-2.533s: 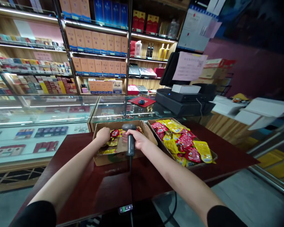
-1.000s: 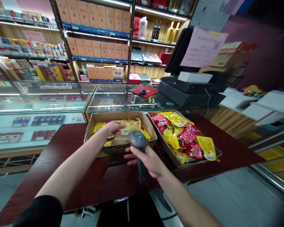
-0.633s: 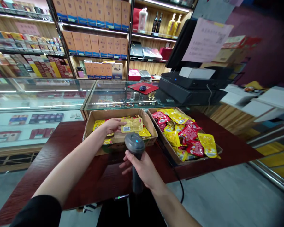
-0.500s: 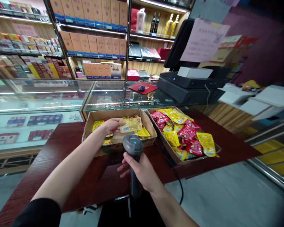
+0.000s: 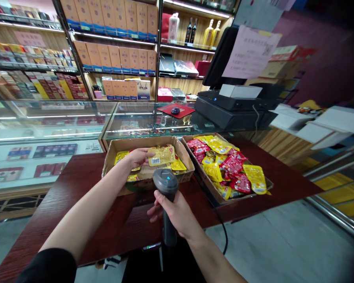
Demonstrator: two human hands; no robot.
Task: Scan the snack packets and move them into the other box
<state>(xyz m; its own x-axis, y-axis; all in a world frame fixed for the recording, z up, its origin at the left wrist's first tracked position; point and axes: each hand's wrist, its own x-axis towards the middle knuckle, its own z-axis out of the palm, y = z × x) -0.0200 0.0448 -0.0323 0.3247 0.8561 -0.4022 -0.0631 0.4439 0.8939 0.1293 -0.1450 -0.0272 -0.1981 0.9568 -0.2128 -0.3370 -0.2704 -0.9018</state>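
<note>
My left hand [image 5: 138,158] is closed on the left end of a gold snack packet [image 5: 161,156], whose barcode faces me. The packet is held over the left cardboard box [image 5: 110,161], where several yellow packets [image 5: 178,164] lie. My right hand [image 5: 175,212] grips the handle of a dark grey barcode scanner [image 5: 165,181]. A small blue light shows on top of the scanner, and its head points away from me, toward the packet and box. To the right, a second cardboard box [image 5: 214,199] is heaped with red and yellow packets [image 5: 233,167].
Both boxes stand on a dark red wooden counter [image 5: 85,188]. Behind are a glass display case [image 5: 129,114], a red mouse pad [image 5: 181,114] and a black register [image 5: 224,112] with a monitor. A black cable [image 5: 226,236] hangs off the counter's near edge.
The view has shifted slightly. Both hands keep their holds on the packet and the scanner, with almost no movement between them.
</note>
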